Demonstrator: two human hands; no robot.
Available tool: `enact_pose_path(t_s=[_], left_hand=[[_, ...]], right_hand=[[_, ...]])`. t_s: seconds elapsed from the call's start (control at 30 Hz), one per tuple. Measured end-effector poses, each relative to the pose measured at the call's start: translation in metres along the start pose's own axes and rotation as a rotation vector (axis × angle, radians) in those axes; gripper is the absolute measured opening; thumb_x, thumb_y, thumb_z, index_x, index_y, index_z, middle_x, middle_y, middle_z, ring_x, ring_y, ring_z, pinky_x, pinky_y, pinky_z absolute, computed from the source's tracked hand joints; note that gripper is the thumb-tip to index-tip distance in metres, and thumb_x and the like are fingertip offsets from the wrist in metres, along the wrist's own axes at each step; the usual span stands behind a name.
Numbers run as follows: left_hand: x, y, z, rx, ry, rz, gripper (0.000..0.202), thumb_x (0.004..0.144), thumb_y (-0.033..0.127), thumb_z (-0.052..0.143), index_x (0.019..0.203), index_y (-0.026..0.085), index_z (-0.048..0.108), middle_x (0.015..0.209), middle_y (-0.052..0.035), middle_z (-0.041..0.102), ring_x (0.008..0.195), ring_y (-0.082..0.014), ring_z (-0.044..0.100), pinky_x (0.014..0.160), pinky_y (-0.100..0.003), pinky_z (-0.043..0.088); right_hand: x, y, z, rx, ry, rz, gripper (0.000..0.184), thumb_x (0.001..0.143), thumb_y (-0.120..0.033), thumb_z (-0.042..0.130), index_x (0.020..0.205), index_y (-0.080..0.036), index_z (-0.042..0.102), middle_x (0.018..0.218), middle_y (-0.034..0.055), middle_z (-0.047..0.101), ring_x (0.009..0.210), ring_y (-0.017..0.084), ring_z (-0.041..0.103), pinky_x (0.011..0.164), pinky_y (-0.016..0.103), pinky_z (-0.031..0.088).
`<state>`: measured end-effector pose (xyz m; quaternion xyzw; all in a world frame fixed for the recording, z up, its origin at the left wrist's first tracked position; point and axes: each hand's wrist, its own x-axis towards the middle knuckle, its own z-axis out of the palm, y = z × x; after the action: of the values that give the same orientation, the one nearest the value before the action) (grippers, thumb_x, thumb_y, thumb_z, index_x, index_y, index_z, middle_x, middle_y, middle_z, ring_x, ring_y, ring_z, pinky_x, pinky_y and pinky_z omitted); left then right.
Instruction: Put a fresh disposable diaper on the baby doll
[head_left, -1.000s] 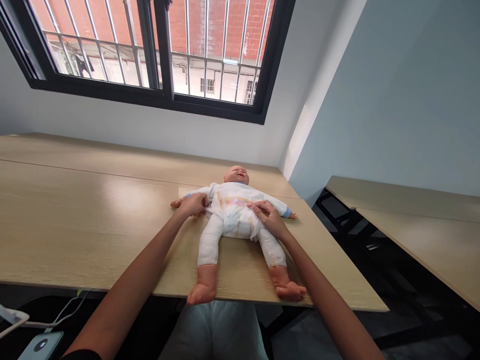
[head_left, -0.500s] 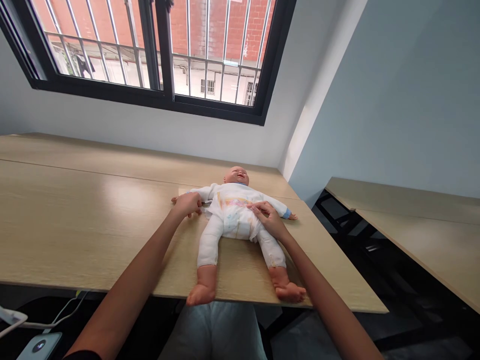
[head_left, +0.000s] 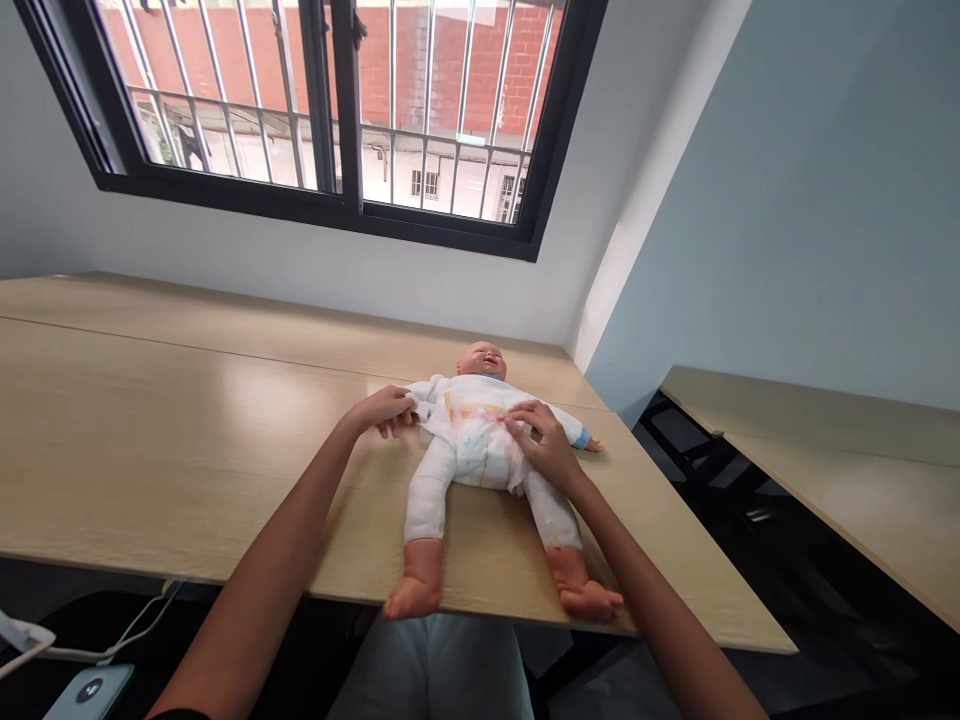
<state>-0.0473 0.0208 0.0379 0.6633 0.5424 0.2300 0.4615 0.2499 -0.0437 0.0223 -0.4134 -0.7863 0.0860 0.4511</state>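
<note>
A baby doll (head_left: 429, 490) in white clothes with blue cuffs lies on its back, its feet at the table's near edge. Around its hips is a white diaper (head_left: 480, 455) with a coloured print along the front waist. My left hand (head_left: 384, 410) is at the doll's side on the left, fingers closed on the diaper's loose side flap. At the opposite side, my right hand (head_left: 546, 440) has its fingers bent against the diaper's front waist, thumb and fingertips together on its edge. The hand hides that side of the diaper.
The doll lies on a wooden table (head_left: 187, 450) against the wall beneath a barred window (head_left: 442, 225). A second table (head_left: 825, 440) stands to the right across a gap. Below the near edge at left are white cables (head_left: 82, 655) and a pale device (head_left: 90, 692).
The whole view has shifted slightly. My left hand has moved a little inward, closer to the diaper's side. My right hand stays at the front waist, its fingers slightly more raised.
</note>
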Motion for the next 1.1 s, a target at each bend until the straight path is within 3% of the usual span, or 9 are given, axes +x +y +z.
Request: enact_pose_path(t_s=[0.2, 0.3, 0.37, 0.53, 0.7, 0.8, 0.9, 1.03, 1.1], left_hand=[[0.009, -0.012, 0.003, -0.156, -0.020, 0.092, 0.017, 0.071, 0.032, 0.048, 0.064, 0.016, 0.047, 0.060, -0.0028, 0.054, 0.043, -0.0109, 0.050, 0.039, -0.020, 0.035], [0.012, -0.018, 0.003, -0.218, -0.100, 0.167, 0.023, 0.071, 0.036, 0.051, 0.060, 0.016, 0.047, 0.055, -0.0021, 0.050, 0.043, -0.0108, 0.048, 0.039, -0.021, 0.033], [0.012, -0.021, 0.001, -0.248, -0.146, 0.210, 0.026, 0.069, 0.037, 0.055, 0.057, 0.016, 0.047, 0.052, -0.0016, 0.048, 0.042, -0.0106, 0.046, 0.039, -0.021, 0.031], [0.009, -0.019, -0.001, -0.314, -0.224, 0.288, 0.026, 0.068, 0.036, 0.057, 0.054, 0.016, 0.046, 0.050, -0.0016, 0.046, 0.042, -0.0111, 0.045, 0.040, -0.022, 0.028], [0.004, 0.003, 0.021, -0.333, -0.285, 0.352, 0.027, 0.070, 0.035, 0.059, 0.054, 0.015, 0.048, 0.046, -0.0004, 0.046, 0.038, -0.0090, 0.039, 0.042, -0.022, 0.026], [-0.003, 0.016, 0.035, -0.287, -0.299, 0.435, 0.031, 0.078, 0.037, 0.055, 0.056, 0.015, 0.051, 0.037, 0.0023, 0.038, 0.033, -0.0058, 0.026, 0.043, -0.022, 0.025], [-0.005, 0.021, 0.041, -0.273, -0.273, 0.475, 0.032, 0.080, 0.038, 0.055, 0.059, 0.015, 0.052, 0.033, 0.0054, 0.029, 0.032, -0.0046, 0.017, 0.041, -0.022, 0.015], [-0.001, 0.019, 0.044, -0.293, -0.211, 0.471, 0.032, 0.078, 0.042, 0.058, 0.064, 0.014, 0.055, 0.047, 0.0013, 0.046, 0.032, -0.0036, 0.022, 0.038, -0.022, 0.010], [0.000, 0.019, 0.046, -0.297, -0.172, 0.471, 0.032, 0.076, 0.043, 0.061, 0.066, 0.013, 0.056, 0.056, -0.0011, 0.052, 0.033, -0.0040, 0.028, 0.036, -0.022, 0.011]], right_hand=[[0.043, -0.043, 0.033, -0.208, -0.456, -0.265, 0.036, 0.094, -0.046, 0.052, 0.122, -0.028, 0.065, 0.133, 0.0036, 0.057, 0.126, 0.026, 0.049, 0.110, 0.046, 0.030], [0.061, -0.045, 0.054, -0.331, -0.677, -0.228, 0.047, 0.095, -0.051, 0.048, 0.128, -0.020, 0.062, 0.136, 0.0075, 0.055, 0.134, 0.029, 0.040, 0.115, 0.053, 0.020], [0.069, -0.039, 0.063, -0.401, -0.761, -0.181, 0.048, 0.096, -0.053, 0.042, 0.119, -0.018, 0.066, 0.130, 0.0088, 0.060, 0.131, 0.030, 0.044, 0.114, 0.054, 0.021], [0.076, -0.021, 0.070, -0.488, -0.671, -0.122, 0.049, 0.089, -0.059, 0.053, 0.099, -0.014, 0.068, 0.111, 0.0113, 0.066, 0.116, 0.030, 0.053, 0.104, 0.045, 0.034], [0.072, -0.018, 0.072, -0.383, -0.592, -0.083, 0.052, 0.081, -0.058, 0.065, 0.107, -0.014, 0.060, 0.110, 0.0114, 0.064, 0.110, 0.029, 0.054, 0.097, 0.041, 0.038], [0.069, -0.018, 0.075, -0.343, -0.582, -0.111, 0.047, 0.082, -0.057, 0.063, 0.101, -0.014, 0.059, 0.101, 0.0100, 0.065, 0.105, 0.027, 0.056, 0.100, 0.044, 0.036], [0.066, -0.018, 0.077, -0.299, -0.563, -0.135, 0.036, 0.083, -0.048, 0.066, 0.097, -0.016, 0.059, 0.101, 0.0075, 0.065, 0.105, 0.025, 0.057, 0.108, 0.049, 0.029], [0.063, -0.016, 0.079, -0.344, -0.534, -0.135, 0.014, 0.089, -0.028, 0.058, 0.092, -0.015, 0.061, 0.107, 0.0092, 0.064, 0.108, 0.024, 0.056, 0.112, 0.054, 0.023], [0.062, -0.015, 0.080, -0.381, -0.518, -0.140, 0.013, 0.091, -0.020, 0.050, 0.089, -0.013, 0.061, 0.109, 0.0108, 0.064, 0.110, 0.024, 0.056, 0.113, 0.054, 0.023]])
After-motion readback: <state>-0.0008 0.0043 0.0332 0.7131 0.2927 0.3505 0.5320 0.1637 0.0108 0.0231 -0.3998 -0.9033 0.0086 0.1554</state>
